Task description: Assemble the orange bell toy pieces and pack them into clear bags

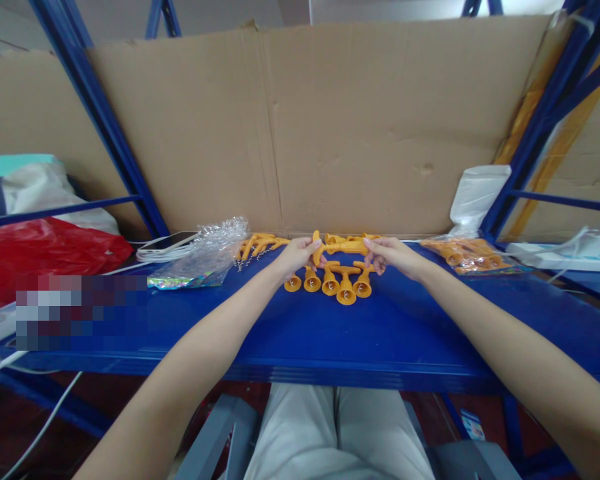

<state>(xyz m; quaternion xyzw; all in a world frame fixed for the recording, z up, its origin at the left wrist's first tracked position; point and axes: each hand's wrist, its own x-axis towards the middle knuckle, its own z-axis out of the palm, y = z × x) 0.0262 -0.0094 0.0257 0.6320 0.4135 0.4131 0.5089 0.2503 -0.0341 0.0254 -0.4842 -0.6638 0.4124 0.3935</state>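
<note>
Both my hands hold one orange corkscrew (345, 247) level above the shelf. My left hand (300, 256) is closed on its T-shaped handle, and my right hand (387, 253) pinches the bell-shaped end. The screw itself does not show. Just below lie several assembled orange corkscrews (346, 291), their bell mouths toward me with metal spirals inside. Left of my left hand is a group of orange T-handles with bare metal screws (257, 247). Behind the held corkscrew, more orange parts (350, 237) are partly hidden.
Orange bell pieces in a clear bag (473, 255) lie at the right of the blue shelf (310, 340). A crumpled clear plastic bag (205, 253), white cables and a red bag (50, 257) are on the left. Cardboard (355, 127) stands behind, between blue posts.
</note>
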